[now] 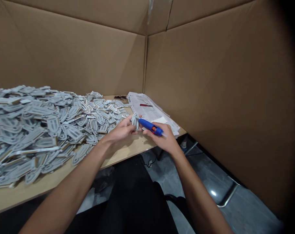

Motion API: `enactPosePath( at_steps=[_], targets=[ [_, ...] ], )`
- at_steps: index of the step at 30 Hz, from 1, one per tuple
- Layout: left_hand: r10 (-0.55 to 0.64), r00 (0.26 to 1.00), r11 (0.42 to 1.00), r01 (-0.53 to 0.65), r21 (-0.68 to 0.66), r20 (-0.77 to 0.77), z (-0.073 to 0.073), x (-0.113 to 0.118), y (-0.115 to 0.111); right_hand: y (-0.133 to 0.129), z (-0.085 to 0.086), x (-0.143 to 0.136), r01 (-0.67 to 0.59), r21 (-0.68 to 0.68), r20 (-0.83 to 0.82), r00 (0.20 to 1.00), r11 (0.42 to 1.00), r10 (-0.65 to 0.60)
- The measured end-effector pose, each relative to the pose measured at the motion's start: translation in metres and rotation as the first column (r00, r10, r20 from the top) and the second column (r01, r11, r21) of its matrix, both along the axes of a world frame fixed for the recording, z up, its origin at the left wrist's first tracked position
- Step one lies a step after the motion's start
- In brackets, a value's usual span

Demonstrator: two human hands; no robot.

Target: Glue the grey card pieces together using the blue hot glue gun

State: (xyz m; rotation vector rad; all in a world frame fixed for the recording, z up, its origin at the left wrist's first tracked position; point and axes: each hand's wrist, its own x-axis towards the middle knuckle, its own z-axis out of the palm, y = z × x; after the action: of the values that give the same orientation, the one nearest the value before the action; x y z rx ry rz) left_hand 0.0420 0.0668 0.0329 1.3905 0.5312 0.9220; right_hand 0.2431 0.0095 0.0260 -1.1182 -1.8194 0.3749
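Observation:
My left hand (124, 127) is closed on a small grey-and-white arch-shaped piece (135, 121), holding it upright over the front of the table. My right hand (164, 136) wraps round a blue glue gun (149, 126) with an orange part inside and a translucent stick at its rear. The glue gun's front end points left and meets or nearly meets the piece; I cannot tell if they touch. Beside my left hand lies a big heap of similar grey pieces (52, 125), spread over the left of the table.
Printed paper sheets (152, 112) lie at the table's right corner with a red pen (146, 105) on them. Dark small items (120, 97) sit behind. Tall cardboard walls (211, 81) enclose the back and right. The wooden table edge (128, 152) runs just ahead of my lap.

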Motion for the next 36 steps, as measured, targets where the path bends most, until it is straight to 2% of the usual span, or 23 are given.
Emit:
enactPosePath(
  at_steps=[5,16,22,36],
  targets=[
    [0.025,0.997,0.999,-0.023,0.037,-0.066,-0.001,-0.001,0.000,0.001,0.000,0.001,-0.003,-0.014,-0.005,1.000,1.000,0.003],
    [-0.022,0.999,0.999,0.024,0.026,-0.043,-0.004,-0.003,0.003,0.002,-0.003,0.002,-0.085,-0.050,-0.130,0.988,0.995,0.078],
    [-0.051,0.998,0.998,0.052,0.026,-0.033,-0.004,-0.004,0.005,0.003,-0.005,0.003,-0.035,-0.063,-0.137,0.990,0.997,0.026],
    [-0.113,0.993,0.993,0.114,0.040,-0.016,-0.008,-0.004,0.012,0.001,-0.004,0.002,-0.011,-0.061,-0.106,0.994,0.998,0.005]
  ],
)
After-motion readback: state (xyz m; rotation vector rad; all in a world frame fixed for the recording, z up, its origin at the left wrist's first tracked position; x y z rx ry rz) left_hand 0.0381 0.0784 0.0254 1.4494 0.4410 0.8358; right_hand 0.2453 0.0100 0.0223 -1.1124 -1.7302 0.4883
